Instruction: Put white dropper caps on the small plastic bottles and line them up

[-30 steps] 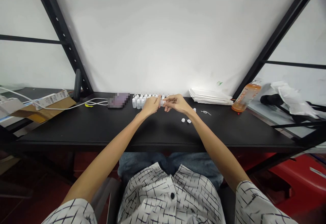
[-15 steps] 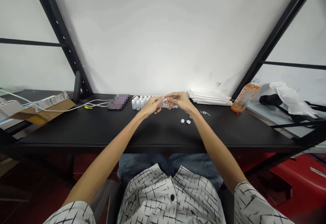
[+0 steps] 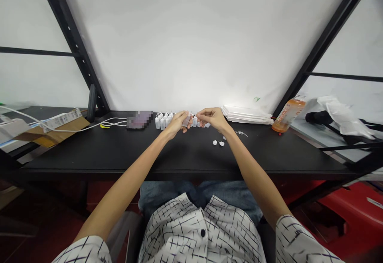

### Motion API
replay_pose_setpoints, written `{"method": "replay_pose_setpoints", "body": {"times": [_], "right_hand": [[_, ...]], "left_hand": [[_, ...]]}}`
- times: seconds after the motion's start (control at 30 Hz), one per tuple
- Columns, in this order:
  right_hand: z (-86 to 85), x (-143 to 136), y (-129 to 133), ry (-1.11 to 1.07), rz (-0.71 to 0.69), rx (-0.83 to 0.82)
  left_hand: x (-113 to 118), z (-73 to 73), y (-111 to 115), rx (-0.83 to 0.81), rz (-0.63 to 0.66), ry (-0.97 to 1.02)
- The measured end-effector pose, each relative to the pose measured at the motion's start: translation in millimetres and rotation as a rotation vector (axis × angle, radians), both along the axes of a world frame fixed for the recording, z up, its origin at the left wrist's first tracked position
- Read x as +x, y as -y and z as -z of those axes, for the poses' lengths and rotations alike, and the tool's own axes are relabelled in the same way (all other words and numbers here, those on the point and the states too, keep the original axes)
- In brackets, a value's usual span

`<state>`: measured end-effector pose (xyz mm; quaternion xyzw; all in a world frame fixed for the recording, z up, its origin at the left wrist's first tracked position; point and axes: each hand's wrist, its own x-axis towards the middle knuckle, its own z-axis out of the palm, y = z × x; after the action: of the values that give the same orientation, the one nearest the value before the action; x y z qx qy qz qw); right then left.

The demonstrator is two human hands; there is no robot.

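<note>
My left hand [image 3: 177, 125] is closed around a small translucent white bottle [image 3: 186, 120], held just above the black table. To its right, my right hand [image 3: 213, 118] has thumb and forefinger pinched together. A tiny white piece shows at those fingertips, too small to name. A small gap separates the two hands. Behind and beside them stand several small white dropper bottles [image 3: 163, 122] in rows, partly hidden by the hands. Near my right wrist, two small white caps [image 3: 222, 144] lie on the table.
A phone [image 3: 138, 120] lies left of the bottles, by a white cable [image 3: 115, 121]. A stack of white sheets [image 3: 247, 114] sits at the back right. Farther right an orange drink bottle [image 3: 289, 114] leans by the frame. Cardboard [image 3: 64, 125] lies at the far left.
My hands have drawn slightly apart; the right fingertips have come away from the bottle in my left hand. The things on the table stay in place.
</note>
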<state>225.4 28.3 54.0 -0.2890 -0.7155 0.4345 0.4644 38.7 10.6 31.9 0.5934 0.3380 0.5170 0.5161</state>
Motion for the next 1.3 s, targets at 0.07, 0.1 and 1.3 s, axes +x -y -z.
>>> {"method": "replay_pose_setpoints", "body": {"times": [0.07, 0.1, 1.3], "right_hand": [[-0.9, 0, 1, 0.011, 0.019, 0.023], [-1.4, 0, 2, 0.019, 0.034, 0.037], [-16.9, 36, 14, 1.325, 0.198, 0.072]], "left_hand": [[0, -0.6, 0, -0.006, -0.026, 0.008], [0, -0.6, -1, -0.007, -0.038, 0.012], [-8, 8.0, -8, -0.009, -0.29, -0.331]]}}
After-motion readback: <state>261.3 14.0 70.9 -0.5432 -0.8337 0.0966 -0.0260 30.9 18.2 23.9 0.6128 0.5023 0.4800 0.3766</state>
